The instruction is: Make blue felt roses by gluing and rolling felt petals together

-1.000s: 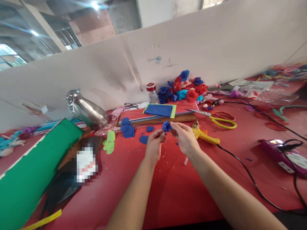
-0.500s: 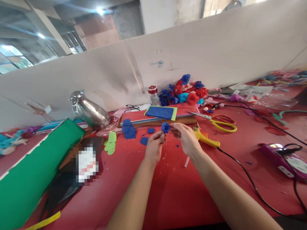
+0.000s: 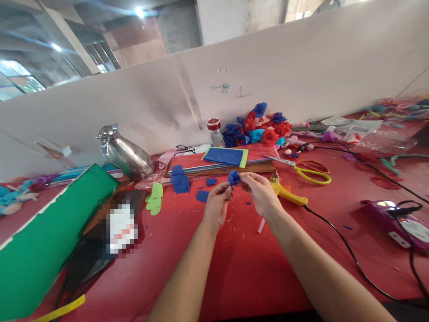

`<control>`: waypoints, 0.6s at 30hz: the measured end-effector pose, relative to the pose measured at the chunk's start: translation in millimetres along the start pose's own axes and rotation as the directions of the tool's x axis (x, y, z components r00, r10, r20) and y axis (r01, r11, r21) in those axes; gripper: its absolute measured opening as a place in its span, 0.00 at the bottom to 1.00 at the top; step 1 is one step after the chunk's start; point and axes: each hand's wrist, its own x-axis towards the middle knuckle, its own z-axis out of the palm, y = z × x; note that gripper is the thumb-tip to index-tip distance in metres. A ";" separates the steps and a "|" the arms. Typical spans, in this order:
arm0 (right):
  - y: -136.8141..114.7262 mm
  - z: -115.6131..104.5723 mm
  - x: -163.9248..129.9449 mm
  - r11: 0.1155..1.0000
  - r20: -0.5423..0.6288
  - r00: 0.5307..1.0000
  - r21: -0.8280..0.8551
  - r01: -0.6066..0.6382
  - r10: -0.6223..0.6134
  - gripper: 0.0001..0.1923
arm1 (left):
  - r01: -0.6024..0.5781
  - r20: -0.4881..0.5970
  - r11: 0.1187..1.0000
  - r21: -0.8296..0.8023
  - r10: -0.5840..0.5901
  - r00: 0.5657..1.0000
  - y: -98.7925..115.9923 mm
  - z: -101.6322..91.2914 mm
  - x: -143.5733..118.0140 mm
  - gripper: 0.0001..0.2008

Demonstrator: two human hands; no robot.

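A: Blue paper flower (image 3: 233, 177) position?
B: Above red table (image 3: 234, 264), pinched between both hands; left hand (image 3: 217, 205) grips from below-left, right hand (image 3: 259, 193) fingertips close on it from right, equally near

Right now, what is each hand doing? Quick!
Left hand: closed, fingertips pinching the small blue flower.
Right hand: fingers curled, also pinching the small blue flower from the other side.
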 end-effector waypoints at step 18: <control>-3.0 1.0 -2.3 1.000 0.002 1.000 0.027 -0.013 0.013 0.10 | -0.003 0.015 1.000 -0.010 0.003 1.000 0.8 -1.8 0.4 0.11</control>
